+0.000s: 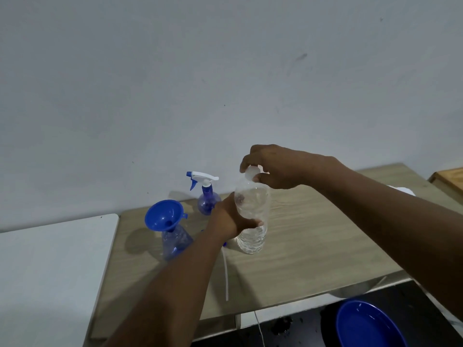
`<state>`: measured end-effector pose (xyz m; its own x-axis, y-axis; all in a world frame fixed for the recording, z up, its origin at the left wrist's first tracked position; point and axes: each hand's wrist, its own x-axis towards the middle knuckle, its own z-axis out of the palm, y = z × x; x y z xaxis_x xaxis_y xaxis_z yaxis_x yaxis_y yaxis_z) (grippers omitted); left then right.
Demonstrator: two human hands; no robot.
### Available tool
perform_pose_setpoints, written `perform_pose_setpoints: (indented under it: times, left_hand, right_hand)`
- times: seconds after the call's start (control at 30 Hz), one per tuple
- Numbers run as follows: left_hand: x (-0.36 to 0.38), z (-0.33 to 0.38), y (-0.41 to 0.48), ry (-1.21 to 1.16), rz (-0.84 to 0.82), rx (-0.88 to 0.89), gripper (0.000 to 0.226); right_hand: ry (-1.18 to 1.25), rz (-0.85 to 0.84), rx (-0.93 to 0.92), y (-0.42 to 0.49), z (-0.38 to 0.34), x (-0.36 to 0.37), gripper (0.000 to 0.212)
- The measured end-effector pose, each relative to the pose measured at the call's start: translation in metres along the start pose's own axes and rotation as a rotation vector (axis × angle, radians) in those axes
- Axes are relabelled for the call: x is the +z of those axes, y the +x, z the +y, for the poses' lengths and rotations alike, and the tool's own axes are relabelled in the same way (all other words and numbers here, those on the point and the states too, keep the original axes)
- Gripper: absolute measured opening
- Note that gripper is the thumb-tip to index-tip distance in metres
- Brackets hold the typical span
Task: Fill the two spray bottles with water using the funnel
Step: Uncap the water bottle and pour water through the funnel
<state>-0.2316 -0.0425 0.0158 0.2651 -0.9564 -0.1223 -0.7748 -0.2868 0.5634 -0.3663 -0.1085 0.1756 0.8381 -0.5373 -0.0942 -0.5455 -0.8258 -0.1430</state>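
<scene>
We see much blue — the funnel (pixel 164 216) solid, the near spray bottle (pixel 175 244) and far spray bottle (pixel 208 202) see-through, the far one's trigger head (pixel 201 177) white and blue. The water bottle (pixel 251 221) is clear, its cap (pixel 251 173) white; the table (pixel 313 234) is pale wood-grain.

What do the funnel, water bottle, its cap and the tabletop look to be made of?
Funnel: likely moulded plastic, opaque blue, smooth with a slight sheen and a small rim tab.
Water bottle: thin clear plastic, see-through with ribbed walls.
Cap: white opaque plastic, matte.
Tabletop: pale matte wood grain; laminate or real wood, cannot tell.
</scene>
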Motion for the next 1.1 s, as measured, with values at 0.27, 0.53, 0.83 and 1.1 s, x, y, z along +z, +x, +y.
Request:
perform_pose_setpoints:
  times: [0.27,0.53,0.83,1.1]
  left_hand:
    - [0.0,-0.001,0.003,-0.013,-0.026,0.02,0.091]
    - [0.011,-0.015,-0.007,-0.302,0.048,0.009,0.086]
    - [0.02,-0.025,0.0,-0.387,0.021,0.001,0.103]
    - [0.021,-0.029,-0.004,-0.485,-0.036,0.008,0.109]
  right_hand:
    - [0.031,0.103,0.002,0.005,0.0,0.001,0.027]
    - [0.385,0.339,0.381,-0.016,0.062,0.064,0.034]
    - [0.405,0.002,0.61,-0.036,0.067,0.252,0.036]
    - [0.615,0.012,0.608,-0.03,0.081,0.236,0.059]
